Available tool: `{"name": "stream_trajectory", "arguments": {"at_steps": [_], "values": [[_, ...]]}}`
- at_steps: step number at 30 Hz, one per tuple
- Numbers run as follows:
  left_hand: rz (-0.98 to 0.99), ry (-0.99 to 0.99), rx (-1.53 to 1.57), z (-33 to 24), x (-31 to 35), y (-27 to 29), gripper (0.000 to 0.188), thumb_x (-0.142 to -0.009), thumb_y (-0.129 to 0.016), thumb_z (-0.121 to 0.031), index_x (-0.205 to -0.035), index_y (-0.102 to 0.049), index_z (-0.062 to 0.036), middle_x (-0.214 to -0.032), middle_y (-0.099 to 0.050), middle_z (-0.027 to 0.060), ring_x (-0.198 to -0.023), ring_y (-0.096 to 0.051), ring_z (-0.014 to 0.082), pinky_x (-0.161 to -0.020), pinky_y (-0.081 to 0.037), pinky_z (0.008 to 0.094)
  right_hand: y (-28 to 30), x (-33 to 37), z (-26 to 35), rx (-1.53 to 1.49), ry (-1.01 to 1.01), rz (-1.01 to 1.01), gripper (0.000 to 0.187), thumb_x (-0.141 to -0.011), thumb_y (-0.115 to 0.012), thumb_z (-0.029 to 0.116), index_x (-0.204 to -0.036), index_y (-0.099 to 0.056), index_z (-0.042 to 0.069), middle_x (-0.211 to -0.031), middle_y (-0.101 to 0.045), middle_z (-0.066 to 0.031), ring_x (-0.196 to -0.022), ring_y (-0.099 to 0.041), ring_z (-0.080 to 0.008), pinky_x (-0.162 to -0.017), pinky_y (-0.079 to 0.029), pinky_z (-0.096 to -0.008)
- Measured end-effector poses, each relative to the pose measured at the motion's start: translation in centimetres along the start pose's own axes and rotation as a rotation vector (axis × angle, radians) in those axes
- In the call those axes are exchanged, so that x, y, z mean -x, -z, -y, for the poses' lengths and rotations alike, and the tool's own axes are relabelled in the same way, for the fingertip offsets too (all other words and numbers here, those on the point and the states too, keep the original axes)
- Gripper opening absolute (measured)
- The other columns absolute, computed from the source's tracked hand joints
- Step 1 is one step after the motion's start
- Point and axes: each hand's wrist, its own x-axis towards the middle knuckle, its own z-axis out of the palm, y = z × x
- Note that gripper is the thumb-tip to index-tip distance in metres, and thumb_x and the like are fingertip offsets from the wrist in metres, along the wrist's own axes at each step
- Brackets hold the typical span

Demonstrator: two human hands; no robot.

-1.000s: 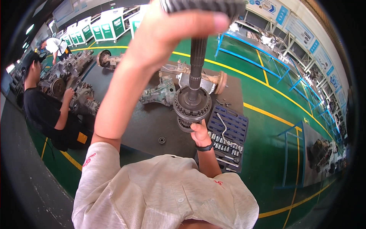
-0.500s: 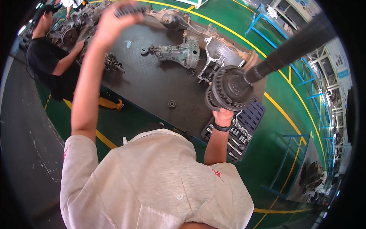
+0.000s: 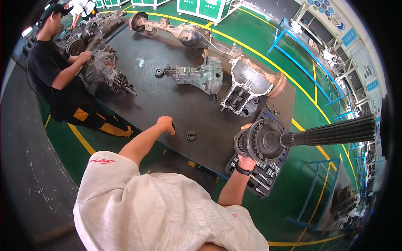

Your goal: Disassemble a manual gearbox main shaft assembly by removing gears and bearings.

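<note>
Low over the near side of the table, my left hand (image 3: 164, 124) is closed round a dark toothed gear (image 3: 174, 126), mostly hidden by the fingers. A small round bearing (image 3: 191, 135) lies on the table just right of that hand. My right hand (image 3: 247, 161) grips a gear shaft (image 3: 264, 141), a dark metal shaft with large stacked gears at the held end. Its long splined end (image 3: 339, 136) sticks out to the right. Under the right hand lies an open socket set (image 3: 264, 178), partly covered by the gears and my forearm.
On the dark table (image 3: 146, 100) rest a gearbox housing (image 3: 201, 75), an opened casing (image 3: 247, 81), a long rusty axle (image 3: 184, 33) and a second bearing (image 3: 159, 72). At the left, a co-worker (image 3: 56, 71) handles another gearbox (image 3: 106, 69). Blue-framed stands (image 3: 310, 71) stand right.
My left hand has come down from high at the upper left to near the tabletop, still holding the gear. In my right hand, the gear shaft has swung from slanting upward to nearly level.
</note>
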Motion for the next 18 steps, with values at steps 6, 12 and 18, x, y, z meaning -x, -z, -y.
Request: {"name": "stream_trajectory", "arguments": {"at_steps": [6, 12, 18], "values": [[0.58, 0.07, -0.562, -2.4, -3.9, -2.0, 0.048, -0.06, -0.082, -0.036, -0.102, -0.073, -0.0137, -0.098, -0.074, 0.0037, -0.089, -0.071, 0.0208, -0.074, -0.058, 0.04, -2.3, 0.3, 0.0, -0.107, 0.01, -0.1, 0.088, -0.068, -0.088, 0.036, -0.135, -0.044, 0.0, -0.122, -0.056, -0.0241, -0.096, -0.066, -0.0268, -0.078, -0.061, -0.0383], [0.883, 0.154, -0.911, -3.5, -6.4, -5.6, 0.034, -0.07, -0.077, -0.033, -0.099, -0.071, -0.0181, -0.096, -0.072, -0.0004, -0.086, -0.07, 0.0187, -0.076, -0.057, 0.0394, -4.9, 0.0, 0.5, -0.027, 0.151, -0.132, 0.082, -0.068, -0.086, 0.044, -0.124, -0.048, -0.003, -0.108, -0.059, -0.0254, -0.069, -0.064, -0.021, -0.055, -0.06, -0.0315], [0.962, 0.222, -0.94, -3.3, -7.0, -7.1, 0.034, -0.075, -0.074, -0.034, -0.105, -0.069, -0.018, -0.1, -0.07, -0.0003, -0.093, -0.067, 0.0183, -0.085, -0.053, 0.0415, -6.8, -0.6, 1.8, 0.318, 0.32, 0.266, 0.081, -0.069, -0.085, 0.046, -0.121, -0.049, -0.004, -0.104, -0.06, -0.0253, -0.063, -0.062, -0.0203, -0.051, -0.058, -0.0312]]}}
